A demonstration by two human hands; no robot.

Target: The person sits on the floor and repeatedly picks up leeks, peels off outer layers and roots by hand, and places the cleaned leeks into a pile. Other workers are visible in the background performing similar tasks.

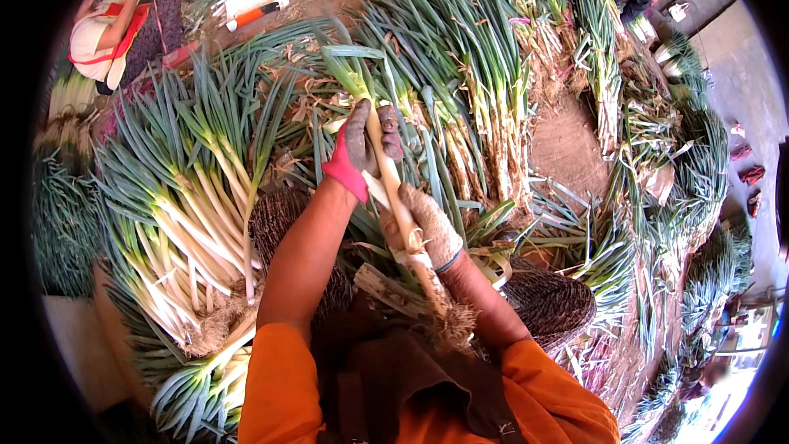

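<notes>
One long green onion (pixel 389 176) slants across my lap, its leaves pointing away and its muddy root tuft (pixel 455 325) close to my apron. My left hand (pixel 357 139), in a grey-palmed glove with a pink cuff, grips the upper stalk below the leaves. Lower down, my right hand (pixel 431 222) closes around the stalk in a whitish knit glove with a blue edge. Loose outer skin peels from the stalk near the right hand. Left of my knee lies a pile of clean white-stemmed green onions (pixel 197 209), roots towards me.
Unpeeled onion bundles (pixel 487 86) with brown, dirty skins stand ahead. Stripped leaves litter the ground around my knees. A white box (pixel 253 0) with an orange object beside it sits at the upper left. Other people (pixel 105 43) work at the upper left and upper right.
</notes>
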